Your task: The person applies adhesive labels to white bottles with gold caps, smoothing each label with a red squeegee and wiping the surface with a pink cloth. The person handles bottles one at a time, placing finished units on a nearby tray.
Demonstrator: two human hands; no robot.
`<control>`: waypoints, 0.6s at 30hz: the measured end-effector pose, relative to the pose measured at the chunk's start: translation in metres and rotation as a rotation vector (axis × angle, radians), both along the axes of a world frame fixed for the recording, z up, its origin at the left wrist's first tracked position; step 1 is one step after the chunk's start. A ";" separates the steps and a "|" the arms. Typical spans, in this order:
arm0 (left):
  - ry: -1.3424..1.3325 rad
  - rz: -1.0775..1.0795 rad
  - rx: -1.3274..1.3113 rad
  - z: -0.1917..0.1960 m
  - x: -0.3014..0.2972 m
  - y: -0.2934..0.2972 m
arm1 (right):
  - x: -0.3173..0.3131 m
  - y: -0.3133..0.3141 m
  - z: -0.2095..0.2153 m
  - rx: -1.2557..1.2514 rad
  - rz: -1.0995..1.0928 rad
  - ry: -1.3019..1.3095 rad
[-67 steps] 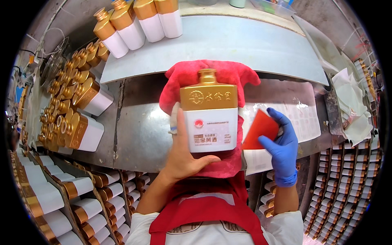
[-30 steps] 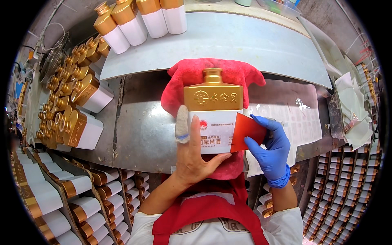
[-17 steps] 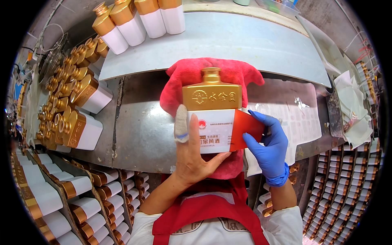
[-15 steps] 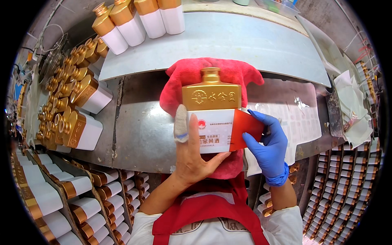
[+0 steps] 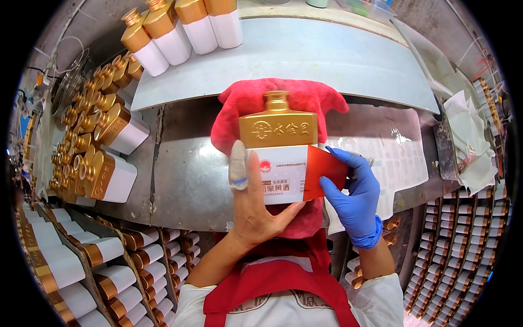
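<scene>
A flat bottle with a gold top (image 5: 279, 129) and a white lower body lies on a red towel (image 5: 227, 126), its neck pointing away from me. A printed label (image 5: 284, 173) covers the front of the white body. Its red end section (image 5: 322, 170) sticks out past the bottle's right edge. My bare left hand (image 5: 251, 210) grips the bottle at its lower left, with the thumb along the bottom edge and a cloth cover on one finger. In a blue glove, my right hand (image 5: 357, 199) pinches the red section between thumb and fingers.
Several gold-and-white bottles (image 5: 166, 41) stand on the grey board (image 5: 327, 60) at the back. More bottles (image 5: 111, 174) crowd the left side, and racks of bottles (image 5: 457, 245) fill both lower sides. Printed sheets (image 5: 400, 147) lie on the metal table at right, near crumpled white paper (image 5: 466, 144).
The bottle, label and both hands appear slightly further left, and the whole scene has shifted a little in the same direction. Both hands keep their hold.
</scene>
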State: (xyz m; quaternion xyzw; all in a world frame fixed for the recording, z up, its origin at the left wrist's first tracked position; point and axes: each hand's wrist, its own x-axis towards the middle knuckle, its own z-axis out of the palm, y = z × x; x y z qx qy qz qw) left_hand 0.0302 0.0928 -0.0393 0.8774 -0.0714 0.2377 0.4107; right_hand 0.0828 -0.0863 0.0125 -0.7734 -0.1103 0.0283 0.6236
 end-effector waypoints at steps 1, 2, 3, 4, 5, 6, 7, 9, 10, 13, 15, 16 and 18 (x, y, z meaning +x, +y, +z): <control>0.001 0.000 -0.004 0.000 0.000 0.000 | 0.000 0.000 -0.001 -0.003 0.000 -0.005; 0.010 0.000 -0.013 -0.001 -0.001 0.000 | 0.000 0.000 -0.001 -0.005 0.000 -0.011; 0.017 0.001 -0.019 -0.001 -0.001 -0.001 | 0.000 0.000 -0.001 -0.004 0.001 -0.010; 0.024 0.002 -0.025 -0.001 -0.002 -0.001 | 0.000 0.000 -0.001 -0.002 0.003 -0.009; 0.029 0.004 -0.027 -0.001 -0.002 -0.001 | 0.000 0.000 0.000 -0.001 0.004 -0.009; 0.031 0.007 -0.024 0.000 -0.002 -0.001 | 0.000 0.000 0.000 -0.003 0.010 -0.004; 0.033 0.009 -0.020 0.000 -0.002 -0.001 | 0.000 0.000 0.000 -0.006 0.015 0.001; 0.028 0.012 -0.007 0.002 -0.001 -0.001 | 0.000 0.000 0.000 -0.013 0.020 0.002; 0.023 0.012 -0.001 0.002 -0.001 -0.001 | 0.001 0.000 -0.001 -0.016 0.019 -0.002; 0.012 0.007 0.004 0.002 -0.001 0.000 | 0.000 0.000 0.001 -0.037 0.017 -0.012; 0.028 0.010 -0.008 0.000 -0.002 0.000 | 0.000 0.000 0.002 -0.054 0.015 -0.021; 0.039 0.014 -0.018 -0.002 -0.003 0.000 | 0.000 0.000 0.002 -0.061 0.015 -0.026; 0.067 0.023 -0.047 -0.006 -0.006 0.000 | 0.000 0.001 0.001 -0.069 0.014 -0.036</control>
